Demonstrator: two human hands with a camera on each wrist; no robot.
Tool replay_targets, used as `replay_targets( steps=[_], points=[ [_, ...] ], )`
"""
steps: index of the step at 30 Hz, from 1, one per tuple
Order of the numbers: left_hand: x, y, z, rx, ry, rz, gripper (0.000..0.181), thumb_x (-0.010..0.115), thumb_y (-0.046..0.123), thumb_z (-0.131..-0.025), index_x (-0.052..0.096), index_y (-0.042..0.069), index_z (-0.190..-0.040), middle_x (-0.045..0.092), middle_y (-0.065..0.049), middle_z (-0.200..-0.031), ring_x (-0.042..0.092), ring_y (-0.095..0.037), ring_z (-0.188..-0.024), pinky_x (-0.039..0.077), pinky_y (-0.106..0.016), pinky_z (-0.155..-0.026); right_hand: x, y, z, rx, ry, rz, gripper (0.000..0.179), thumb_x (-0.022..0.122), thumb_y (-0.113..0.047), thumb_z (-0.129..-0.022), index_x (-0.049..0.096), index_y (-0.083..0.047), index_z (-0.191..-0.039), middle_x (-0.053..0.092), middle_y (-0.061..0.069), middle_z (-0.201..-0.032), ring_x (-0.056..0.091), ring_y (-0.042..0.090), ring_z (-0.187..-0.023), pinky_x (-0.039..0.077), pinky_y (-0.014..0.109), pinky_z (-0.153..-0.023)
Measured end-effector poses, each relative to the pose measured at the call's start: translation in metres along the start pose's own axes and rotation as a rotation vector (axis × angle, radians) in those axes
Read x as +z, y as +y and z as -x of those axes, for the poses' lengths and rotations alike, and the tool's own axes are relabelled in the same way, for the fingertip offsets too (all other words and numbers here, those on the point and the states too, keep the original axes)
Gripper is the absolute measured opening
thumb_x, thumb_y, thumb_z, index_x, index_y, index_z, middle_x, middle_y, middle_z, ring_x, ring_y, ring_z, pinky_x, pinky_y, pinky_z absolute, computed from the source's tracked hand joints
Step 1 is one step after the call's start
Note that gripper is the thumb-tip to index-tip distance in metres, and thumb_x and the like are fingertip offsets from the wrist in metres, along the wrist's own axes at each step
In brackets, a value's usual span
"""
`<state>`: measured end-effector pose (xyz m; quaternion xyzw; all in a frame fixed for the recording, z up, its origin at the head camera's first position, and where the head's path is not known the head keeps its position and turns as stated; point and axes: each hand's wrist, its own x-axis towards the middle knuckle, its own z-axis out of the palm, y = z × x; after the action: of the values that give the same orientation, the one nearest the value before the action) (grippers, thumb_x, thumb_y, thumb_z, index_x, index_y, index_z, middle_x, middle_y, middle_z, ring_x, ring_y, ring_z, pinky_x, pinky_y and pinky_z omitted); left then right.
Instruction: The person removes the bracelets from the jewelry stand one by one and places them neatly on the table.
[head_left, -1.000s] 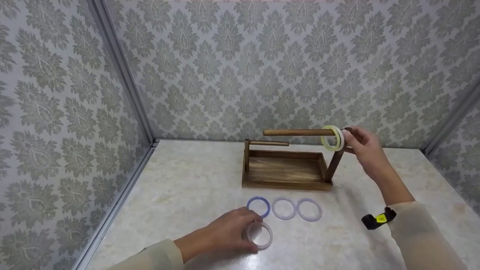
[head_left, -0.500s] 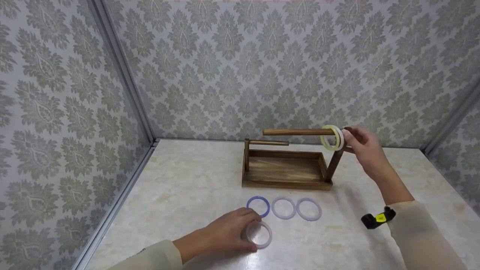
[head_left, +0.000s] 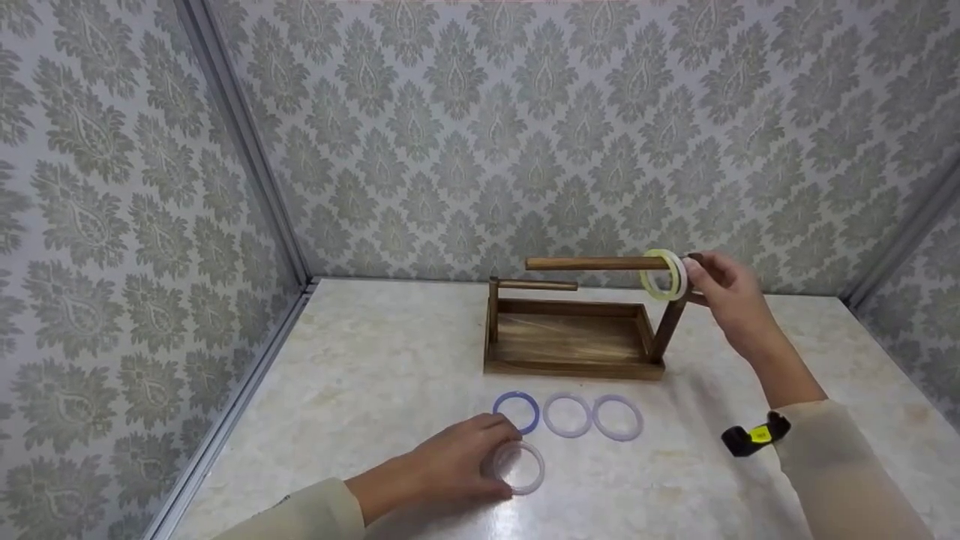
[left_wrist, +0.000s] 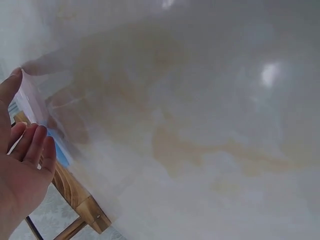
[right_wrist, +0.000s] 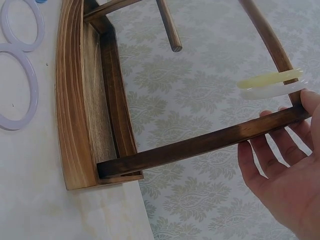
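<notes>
My left hand point(head_left: 457, 461) holds a pale pink bangle point(head_left: 541, 471) low over the table's front, thumb at its near edge and fingers at its far edge. In the left wrist view the thumb touches the bangle point(left_wrist: 31, 97), and the other fingers bend beside it. With my right hand point(head_left: 733, 304) I grip the top of the right post of a wooden bangle stand point(head_left: 574, 369). Its upper bar point(head_left: 592, 264) carries a yellow bangle point(right_wrist: 270, 79) and a white bangle point(right_wrist: 270, 92), both close to that post and my thumb.
A blue bangle point(head_left: 537, 414) and two lavender ones, a left lavender bangle point(head_left: 568, 435) and a right lavender bangle point(head_left: 640, 420), lie in a row before the stand. A shorter lower bar point(head_left: 540, 286) juts from the stand's left post. Patterned walls point(head_left: 465, 165) enclose the table.
</notes>
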<state>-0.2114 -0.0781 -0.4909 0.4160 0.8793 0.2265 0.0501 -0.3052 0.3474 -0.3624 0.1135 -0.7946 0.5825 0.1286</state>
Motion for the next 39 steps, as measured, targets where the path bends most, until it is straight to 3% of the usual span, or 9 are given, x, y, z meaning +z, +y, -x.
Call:
replay_targets(
  steps=[8,14,21,26,33,39],
  points=[
    [-0.010,0.008,-0.005,0.077,0.062,-0.047,0.060,0.088,0.043,-0.088,0.066,0.012,-0.134,0.066,0.002,-0.129,0.060,-0.012,-0.123,0.050,-0.029,-0.107,0.000,-0.002,0.001,-0.007,-0.001,-0.002,0.049,0.060,-0.040,-0.108,0.061,0.002,-0.134,0.068,0.004,-0.115,0.066,0.018,-0.106,0.059,0.025,-0.090],
    [-0.036,0.020,-0.016,0.129,0.119,-0.066,0.060,0.087,0.041,-0.090,0.063,0.012,-0.137,0.064,0.002,-0.134,0.060,-0.014,-0.127,0.050,-0.030,-0.107,-0.001,-0.003,0.002,-0.032,-0.011,0.011,0.048,0.058,-0.040,-0.109,0.062,0.000,-0.136,0.068,0.006,-0.119,0.068,0.017,-0.108,0.059,0.025,-0.091],
    [-0.063,0.037,-0.039,0.198,0.219,-0.100,0.061,0.085,0.047,-0.090,0.063,0.014,-0.137,0.064,0.001,-0.132,0.060,-0.014,-0.125,0.051,-0.031,-0.106,-0.001,-0.002,0.002,-0.047,-0.024,0.041,0.053,0.056,-0.043,-0.110,0.059,0.001,-0.138,0.066,0.012,-0.124,0.068,0.018,-0.111,0.058,0.024,-0.091],
    [-0.072,0.051,-0.059,0.229,0.268,-0.066,0.061,0.083,0.048,-0.092,0.062,0.015,-0.139,0.063,0.002,-0.133,0.059,-0.014,-0.127,0.050,-0.030,-0.107,-0.001,-0.003,0.004,-0.046,-0.018,0.083,0.054,0.055,-0.043,-0.110,0.058,0.003,-0.139,0.066,0.014,-0.123,0.068,0.016,-0.110,0.058,0.023,-0.090],
    [-0.092,0.077,-0.080,0.242,0.338,0.106,0.060,0.082,0.047,-0.093,0.061,0.018,-0.141,0.061,0.006,-0.135,0.059,-0.011,-0.127,0.050,-0.027,-0.106,0.001,-0.002,0.001,-0.060,-0.018,0.077,0.053,0.054,-0.043,-0.110,0.059,0.004,-0.135,0.066,0.019,-0.124,0.068,0.018,-0.110,0.058,0.024,-0.090],
    [-0.105,0.097,-0.105,0.284,0.395,0.107,0.061,0.081,0.048,-0.093,0.060,0.016,-0.142,0.061,0.004,-0.137,0.057,-0.010,-0.130,0.046,-0.023,-0.108,0.000,-0.003,0.001,-0.053,-0.016,0.078,0.051,0.055,-0.043,-0.110,0.059,0.003,-0.134,0.066,0.018,-0.123,0.069,0.018,-0.109,0.059,0.024,-0.089]
  ],
)
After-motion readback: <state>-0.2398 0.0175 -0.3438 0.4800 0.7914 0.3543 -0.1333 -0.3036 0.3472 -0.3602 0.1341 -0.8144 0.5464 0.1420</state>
